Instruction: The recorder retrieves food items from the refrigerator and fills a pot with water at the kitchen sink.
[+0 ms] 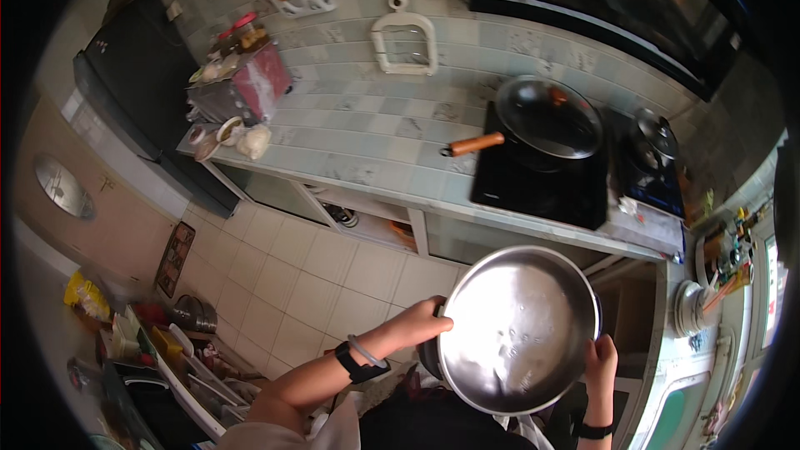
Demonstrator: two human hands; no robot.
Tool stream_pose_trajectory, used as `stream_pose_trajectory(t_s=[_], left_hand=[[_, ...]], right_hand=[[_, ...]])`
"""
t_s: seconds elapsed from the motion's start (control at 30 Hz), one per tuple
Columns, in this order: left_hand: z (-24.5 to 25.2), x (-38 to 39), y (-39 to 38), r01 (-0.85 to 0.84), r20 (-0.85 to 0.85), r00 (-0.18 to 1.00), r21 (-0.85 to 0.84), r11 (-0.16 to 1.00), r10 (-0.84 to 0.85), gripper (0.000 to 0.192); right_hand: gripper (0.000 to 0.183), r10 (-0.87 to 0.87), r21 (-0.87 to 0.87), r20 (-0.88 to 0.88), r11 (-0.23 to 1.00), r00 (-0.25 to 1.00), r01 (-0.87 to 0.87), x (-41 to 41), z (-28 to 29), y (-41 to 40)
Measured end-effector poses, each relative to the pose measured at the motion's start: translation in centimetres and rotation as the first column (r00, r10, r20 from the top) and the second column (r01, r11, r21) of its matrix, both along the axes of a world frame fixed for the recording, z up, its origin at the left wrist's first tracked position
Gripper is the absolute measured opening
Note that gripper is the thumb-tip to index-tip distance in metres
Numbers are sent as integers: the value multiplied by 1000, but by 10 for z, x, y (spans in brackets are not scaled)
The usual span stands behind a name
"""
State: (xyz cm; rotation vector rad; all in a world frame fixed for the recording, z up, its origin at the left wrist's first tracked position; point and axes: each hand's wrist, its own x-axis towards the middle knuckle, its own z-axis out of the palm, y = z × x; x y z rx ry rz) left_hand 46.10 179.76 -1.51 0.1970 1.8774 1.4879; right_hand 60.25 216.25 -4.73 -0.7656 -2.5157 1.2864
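Between my two hands is a wide stainless steel pot (544,300) without a lid, held in front of my body below the counter's front edge. Its shiny inside shows a bright glare and a few drops or small bubbles on the bottom; whether it holds shallow water I cannot tell. My left hand (431,322) grips the pot's left side, thumb over the rim. On the right side, my right hand (602,355) grips the pot near its rim, its fingers partly hidden behind the wall.
A tiled counter (350,150) runs ahead, bearing a lidded wok (549,117) with a wooden handle (476,144) on a black induction cooktop (537,194). A small lidded pot (654,134) stands to its right. Food bags (253,141) lie at the left end, near a dark refrigerator (140,75).
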Motion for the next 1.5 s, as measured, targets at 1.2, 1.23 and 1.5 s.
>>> stream_pose_trajectory(t_s=[1.2,1.23,1.5], left_hand=[[-18,-421,-494,-670,59,735,-87,737,675,44],[-17,-431,-499,-661,78,740,-96,744,668,47],[-8,-521,-541,-488,59,861,-178,854,504,49]], right_hand=[[32,585,42,6,810,811,-585,-638,17,-489],[32,571,34,11,820,821,-571,-642,16,-495],[29,351,13,-38,936,936,-351,-656,12,-534]])
